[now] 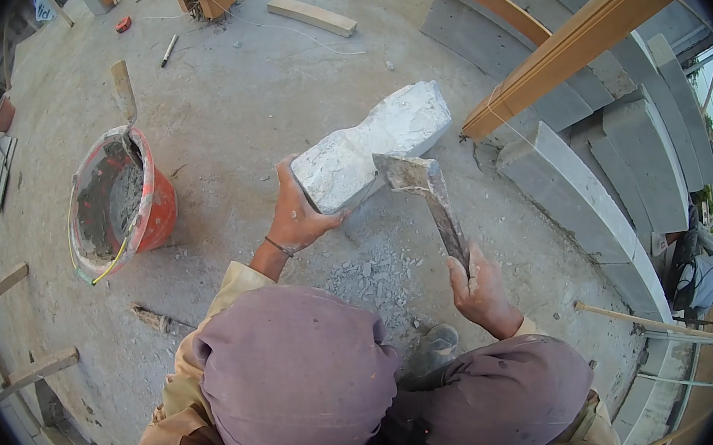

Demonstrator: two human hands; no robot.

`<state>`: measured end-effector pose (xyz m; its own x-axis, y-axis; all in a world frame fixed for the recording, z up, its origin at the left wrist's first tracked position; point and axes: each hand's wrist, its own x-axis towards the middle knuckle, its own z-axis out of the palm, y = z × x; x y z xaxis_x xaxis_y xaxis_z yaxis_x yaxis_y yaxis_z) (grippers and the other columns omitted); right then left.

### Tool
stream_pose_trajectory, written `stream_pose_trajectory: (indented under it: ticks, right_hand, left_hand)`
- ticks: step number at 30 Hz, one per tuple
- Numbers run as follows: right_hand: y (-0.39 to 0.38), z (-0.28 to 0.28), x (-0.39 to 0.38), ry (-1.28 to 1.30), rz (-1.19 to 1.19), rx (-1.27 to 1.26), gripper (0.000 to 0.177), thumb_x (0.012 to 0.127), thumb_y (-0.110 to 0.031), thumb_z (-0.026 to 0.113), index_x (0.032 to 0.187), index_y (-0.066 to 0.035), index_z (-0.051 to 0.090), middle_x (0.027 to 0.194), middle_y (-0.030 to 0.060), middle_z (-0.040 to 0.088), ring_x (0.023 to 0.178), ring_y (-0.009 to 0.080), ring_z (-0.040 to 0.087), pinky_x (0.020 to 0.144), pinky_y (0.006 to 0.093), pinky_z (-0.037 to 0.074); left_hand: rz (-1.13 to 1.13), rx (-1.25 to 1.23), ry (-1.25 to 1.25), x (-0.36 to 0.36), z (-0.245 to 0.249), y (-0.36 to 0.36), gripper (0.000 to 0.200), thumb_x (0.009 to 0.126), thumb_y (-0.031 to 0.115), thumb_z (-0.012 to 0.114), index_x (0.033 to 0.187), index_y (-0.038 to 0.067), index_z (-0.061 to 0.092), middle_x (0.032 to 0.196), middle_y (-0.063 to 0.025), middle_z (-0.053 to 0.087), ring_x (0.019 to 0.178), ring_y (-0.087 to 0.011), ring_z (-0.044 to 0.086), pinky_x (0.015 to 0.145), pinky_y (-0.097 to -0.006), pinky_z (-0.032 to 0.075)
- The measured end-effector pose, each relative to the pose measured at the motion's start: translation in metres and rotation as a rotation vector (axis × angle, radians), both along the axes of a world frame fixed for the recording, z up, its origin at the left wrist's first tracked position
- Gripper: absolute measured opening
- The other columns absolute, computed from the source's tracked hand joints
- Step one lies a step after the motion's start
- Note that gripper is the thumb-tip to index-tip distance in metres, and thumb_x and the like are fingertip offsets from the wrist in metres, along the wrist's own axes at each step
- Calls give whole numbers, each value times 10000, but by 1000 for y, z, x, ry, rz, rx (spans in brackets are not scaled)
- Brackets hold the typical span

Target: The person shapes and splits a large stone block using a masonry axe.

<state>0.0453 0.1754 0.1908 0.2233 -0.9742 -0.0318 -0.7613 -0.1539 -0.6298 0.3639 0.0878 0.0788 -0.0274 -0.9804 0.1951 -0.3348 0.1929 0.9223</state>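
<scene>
My left hand grips the near left end of a rough whitish block, its fingers along the side and the thumb below. The block slants up to the right and has a chipped, notched upper face. In my right hand is the handle of a hatchet-like tool, whose flat, dusty metal head lies at the block's near edge. Whether the blade touches the block I cannot tell. Grey chips are scattered on the floor below the block, between my hands.
An orange bucket with grey mortar and a trowel stands at the left. Grey blocks are stacked at the right beside a slanting wooden post. A wooden piece, a marker and a red tape measure lie ahead.
</scene>
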Motion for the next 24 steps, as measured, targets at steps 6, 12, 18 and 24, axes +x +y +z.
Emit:
stream_pose_trajectory:
  ticks: [6, 12, 18, 24]
  right_hand:
    - [-26, 34, 37, -250, 13, -106, 217, 991, -102, 646, 1065, 48, 509, 721, 290, 611, 673, 521, 626, 577, 546, 450]
    - [-21, 2, 38, -10, 61, -62, 217, 1007, -110, 626, 1043, 53, 488, 715, 294, 605, 660, 519, 625, 556, 532, 450]
    - [-29, 29, 49, -247, 18, -170, 218, 1006, -115, 634, 1037, 50, 495, 701, 281, 604, 656, 523, 624, 566, 544, 455]
    - [-44, 9, 49, -63, 96, -58, 194, 1003, -104, 644, 1012, 41, 516, 677, 260, 602, 639, 504, 632, 538, 519, 455]
  left_hand:
    - [16, 62, 52, -1, -1, 2, 1142, 644, 209, 959, 1443, 2, 168, 1401, -261, 481, 1377, -357, 501, 1197, -445, 386]
    - [10, 11, 20, -1, -4, 3, 1158, 648, 189, 959, 1450, -8, 147, 1392, -262, 483, 1373, -358, 501, 1193, -436, 390]
    - [31, 63, 66, -2, -5, 4, 1170, 634, 198, 962, 1450, -6, 150, 1391, -259, 482, 1364, -352, 504, 1183, -440, 396]
    - [20, -24, 57, -1, -13, 1, 1116, 651, 208, 941, 1439, 12, 176, 1379, -227, 502, 1358, -332, 502, 1189, -429, 381]
